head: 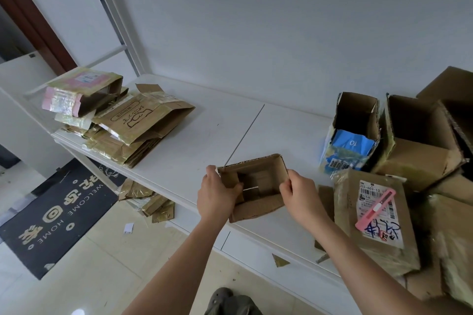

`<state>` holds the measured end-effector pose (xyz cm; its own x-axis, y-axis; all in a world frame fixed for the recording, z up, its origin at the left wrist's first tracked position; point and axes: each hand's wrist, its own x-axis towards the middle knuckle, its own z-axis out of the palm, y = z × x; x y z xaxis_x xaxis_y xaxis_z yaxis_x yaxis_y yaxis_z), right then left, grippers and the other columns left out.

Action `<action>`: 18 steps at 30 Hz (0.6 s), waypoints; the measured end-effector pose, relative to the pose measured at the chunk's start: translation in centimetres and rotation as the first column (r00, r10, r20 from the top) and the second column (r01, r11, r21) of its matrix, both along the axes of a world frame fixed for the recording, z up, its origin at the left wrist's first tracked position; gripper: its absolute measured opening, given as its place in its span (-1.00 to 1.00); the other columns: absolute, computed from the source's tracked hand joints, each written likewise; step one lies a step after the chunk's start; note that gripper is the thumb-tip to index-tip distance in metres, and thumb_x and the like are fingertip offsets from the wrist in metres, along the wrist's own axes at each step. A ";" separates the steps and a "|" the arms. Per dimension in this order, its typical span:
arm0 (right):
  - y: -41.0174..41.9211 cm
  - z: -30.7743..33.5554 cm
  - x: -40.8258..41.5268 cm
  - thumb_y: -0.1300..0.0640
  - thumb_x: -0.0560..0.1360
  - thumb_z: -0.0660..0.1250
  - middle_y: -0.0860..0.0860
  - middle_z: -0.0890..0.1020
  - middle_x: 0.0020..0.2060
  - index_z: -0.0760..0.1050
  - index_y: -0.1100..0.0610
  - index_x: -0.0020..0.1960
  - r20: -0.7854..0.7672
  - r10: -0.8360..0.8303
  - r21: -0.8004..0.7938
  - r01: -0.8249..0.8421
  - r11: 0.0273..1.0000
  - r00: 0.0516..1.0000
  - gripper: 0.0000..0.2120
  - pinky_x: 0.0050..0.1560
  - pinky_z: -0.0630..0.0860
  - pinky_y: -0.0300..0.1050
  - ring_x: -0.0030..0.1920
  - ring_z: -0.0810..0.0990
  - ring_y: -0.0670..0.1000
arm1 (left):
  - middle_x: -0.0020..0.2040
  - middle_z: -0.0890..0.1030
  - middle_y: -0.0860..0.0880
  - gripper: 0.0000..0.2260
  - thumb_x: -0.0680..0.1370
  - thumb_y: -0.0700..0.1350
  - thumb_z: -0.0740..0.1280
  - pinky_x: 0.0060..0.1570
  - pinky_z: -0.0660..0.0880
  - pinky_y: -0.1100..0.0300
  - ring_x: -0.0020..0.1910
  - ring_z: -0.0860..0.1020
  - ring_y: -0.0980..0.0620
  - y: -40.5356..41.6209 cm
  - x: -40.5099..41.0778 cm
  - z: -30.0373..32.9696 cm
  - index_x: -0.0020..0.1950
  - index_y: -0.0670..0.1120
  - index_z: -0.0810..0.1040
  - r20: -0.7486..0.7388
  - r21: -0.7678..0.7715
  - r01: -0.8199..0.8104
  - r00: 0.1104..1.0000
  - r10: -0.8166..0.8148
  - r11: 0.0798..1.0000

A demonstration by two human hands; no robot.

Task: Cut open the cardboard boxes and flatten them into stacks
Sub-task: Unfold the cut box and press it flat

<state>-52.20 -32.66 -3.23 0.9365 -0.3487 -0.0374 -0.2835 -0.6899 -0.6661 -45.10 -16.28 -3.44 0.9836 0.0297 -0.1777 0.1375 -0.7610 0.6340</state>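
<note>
left hand (217, 195): fingers curled round left wall of small open box (253, 186), thumb on its rim, lower centre of frame.
right hand (299, 193): pinching the box's right wall, fingers tucked in.
small open box: on white table (199, 140), near front edge, mouth facing up.
flattened stack (122, 125): left of frame, well apart from hands.
pink cutter (375, 208): lying on labelled parcel (376, 220), right of frame, just beside right hand.
open boxes (419, 138): crowding upper right.
open room: bare tabletop between stack and box.
</note>
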 end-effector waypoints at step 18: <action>-1.2 -1.9 -0.5 0.27 0.63 0.10 0.04 0.62 0.11 0.47 0.11 0.30 -0.257 0.061 0.521 0.086 0.849 0.964 -0.69 0.13 0.51 -0.03 0.12 0.61 0.03 | 0.10 0.63 -0.19 -0.74 0.58 -0.23 0.12 -0.09 0.49 0.11 -0.09 0.57 -0.06 4.6 0.9 -0.4 0.12 -0.27 0.56 -0.521 -0.694 -0.415 0.854 -0.012 0.588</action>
